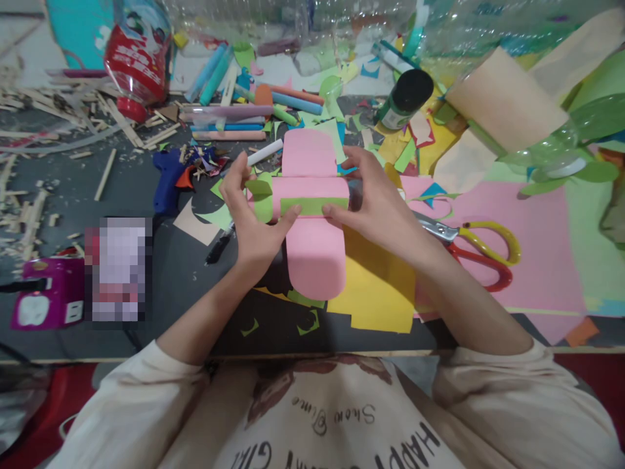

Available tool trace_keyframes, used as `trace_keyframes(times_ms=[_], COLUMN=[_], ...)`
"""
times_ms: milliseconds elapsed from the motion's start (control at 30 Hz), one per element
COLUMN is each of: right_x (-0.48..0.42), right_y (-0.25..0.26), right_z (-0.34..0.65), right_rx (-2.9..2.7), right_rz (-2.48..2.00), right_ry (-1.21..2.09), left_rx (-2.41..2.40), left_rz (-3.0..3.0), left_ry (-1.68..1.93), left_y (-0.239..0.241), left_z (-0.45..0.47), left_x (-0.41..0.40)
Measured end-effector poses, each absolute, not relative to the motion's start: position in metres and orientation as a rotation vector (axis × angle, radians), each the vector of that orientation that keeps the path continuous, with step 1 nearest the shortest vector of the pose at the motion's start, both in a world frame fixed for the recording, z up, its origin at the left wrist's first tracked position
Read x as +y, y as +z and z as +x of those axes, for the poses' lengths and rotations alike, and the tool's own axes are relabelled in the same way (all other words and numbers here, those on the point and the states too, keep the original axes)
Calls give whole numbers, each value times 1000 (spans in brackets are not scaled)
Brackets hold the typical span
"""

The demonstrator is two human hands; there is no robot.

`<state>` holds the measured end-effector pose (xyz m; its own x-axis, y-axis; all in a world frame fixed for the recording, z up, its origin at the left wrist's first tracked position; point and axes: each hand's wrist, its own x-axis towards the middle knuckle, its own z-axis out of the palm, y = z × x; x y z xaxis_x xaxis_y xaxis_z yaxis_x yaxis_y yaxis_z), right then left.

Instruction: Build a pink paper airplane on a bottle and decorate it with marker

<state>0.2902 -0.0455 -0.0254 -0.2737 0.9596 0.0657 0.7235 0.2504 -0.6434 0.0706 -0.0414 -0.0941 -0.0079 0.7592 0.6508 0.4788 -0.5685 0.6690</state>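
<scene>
A: In the head view, where is the pink paper model (311, 187), and how does it point?

B: It is in front of the person's chest, over the worktop (176, 273). The long axis of its tube runs from left to right. Green paper pieces (262, 203) are at the left end. The far flap (310, 153) points away from the person, the near flap (316, 260) toward the body.

A: And the grip?

B: The left hand (251, 228) and the right hand (374, 198) are both clamped on the model, one at each end. Their thumbs press the green strip (312, 207).

A: What is difficult to see?

B: The right fingers cover the right end. The underside is hidden, so I cannot tell if it touches the worktop. The clear plastic at the top is cut off, and the patch (122, 270) at left is blurred.

A: How is the room around?

B: The dark surface shows beside the left forearm, up to the near edge. A yellow sheet (381, 280) lies near the near flap; the scissors (443, 231) lie just beside the right forearm.
</scene>
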Motion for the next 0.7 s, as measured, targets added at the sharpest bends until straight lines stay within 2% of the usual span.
trace_keyframes(times_ms=[700], right_x=[-36], right_y=[-26], right_z=[305], right_rx=[-2137], right_rz=[-1404], right_ry=[844], left_rx=[1314], left_rz=[1877], left_ry=[1518], left_y=[-96], left_z=[66], left_x=[-44])
